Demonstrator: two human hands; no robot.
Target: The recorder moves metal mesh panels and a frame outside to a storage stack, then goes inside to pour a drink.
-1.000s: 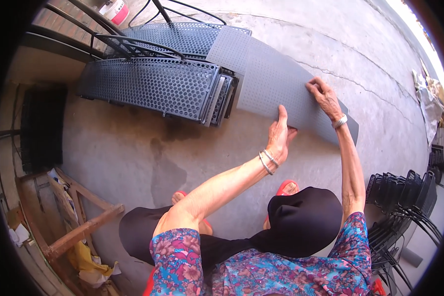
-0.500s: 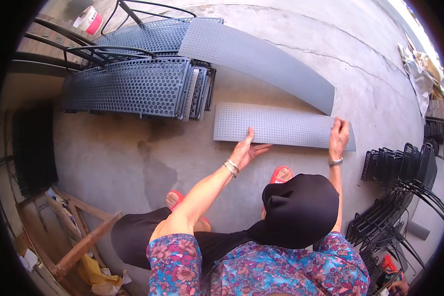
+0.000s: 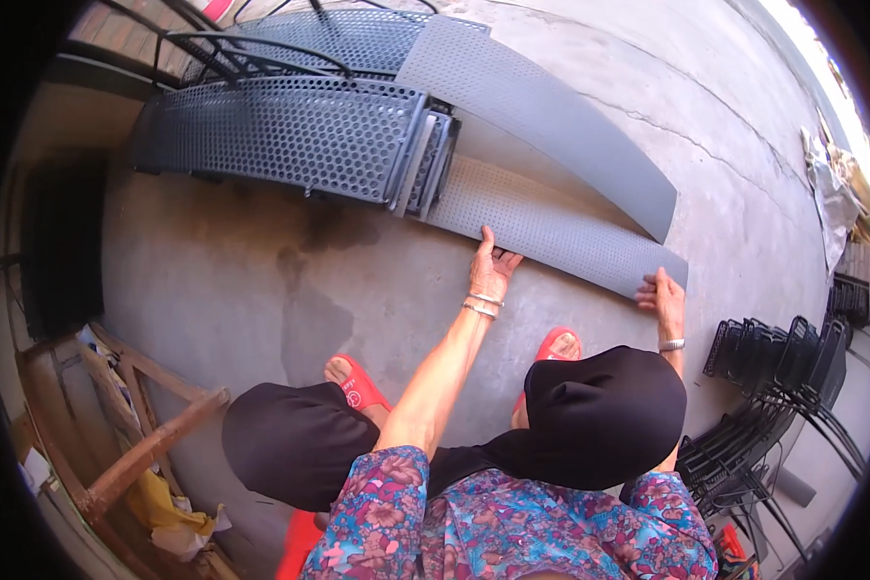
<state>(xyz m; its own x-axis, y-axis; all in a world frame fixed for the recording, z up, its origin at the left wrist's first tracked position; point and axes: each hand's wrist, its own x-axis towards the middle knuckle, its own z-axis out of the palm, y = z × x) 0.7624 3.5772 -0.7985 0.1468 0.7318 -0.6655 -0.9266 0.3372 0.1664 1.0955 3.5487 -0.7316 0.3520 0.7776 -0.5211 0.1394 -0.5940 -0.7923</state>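
Note:
A long grey sheet with rows of small holes [image 3: 551, 224] lies low in front of me, its left end beside a stack of black mesh racks. My left hand [image 3: 494, 269] holds its near edge, thumb on top and fingers at the underside. At the right end, my right hand [image 3: 663, 293] has its fingers loosely curled at the near corner, which it partly hides. Just beyond, a second grey perforated sheet [image 3: 551, 111] slants from the racks toward the right, its right end close to the first.
Black perforated racks [image 3: 280, 135] with bent tube frames stand at the far left. More black wire racks [image 3: 778, 358] are stacked at the right. A wooden frame [image 3: 150, 454] stands at lower left. Wrapping scraps [image 3: 831, 193] lie far right on the concrete floor [image 3: 203, 280].
The nearer sheet has turned, its left end moving away from me against the racks and its right end toward me. Both hands have moved with it, the right one lower.

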